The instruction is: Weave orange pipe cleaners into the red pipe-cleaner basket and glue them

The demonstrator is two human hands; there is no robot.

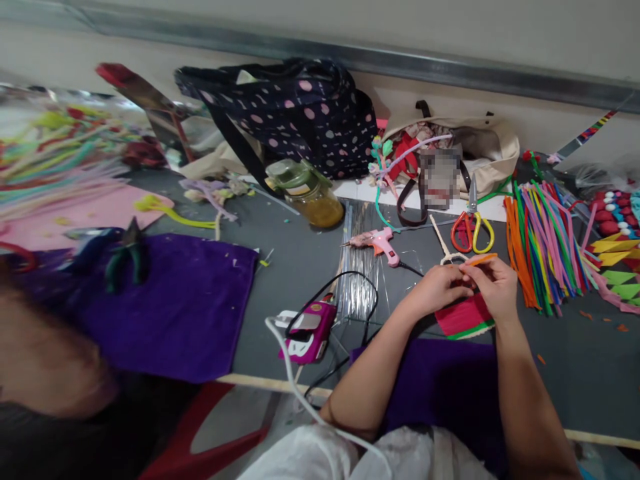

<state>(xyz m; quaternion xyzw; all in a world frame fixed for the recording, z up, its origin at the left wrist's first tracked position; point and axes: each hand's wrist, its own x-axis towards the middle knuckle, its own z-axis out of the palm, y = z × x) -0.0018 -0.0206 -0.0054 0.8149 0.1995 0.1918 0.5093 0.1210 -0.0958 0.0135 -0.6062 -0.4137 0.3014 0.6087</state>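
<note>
My two hands meet above the table at the right. A short orange pipe cleaner shows at the fingertips. My right hand pinches it between thumb and fingers. The fingers of my left hand are closed around its left end, partly hidden. Just below the hands lies a pinkish-red piece with a green and pale edge, like a watermelon slice. Beyond them are scissors with red and yellow handles. A pink hot glue gun rests to the left of my hands.
A bundle of coloured pipe cleaners lies at the right. A lidded jar, a dotted dark bag and a beige bag stand along the wall. Green-handled pliers lie on purple cloth by another person's arm. A magenta device has cables.
</note>
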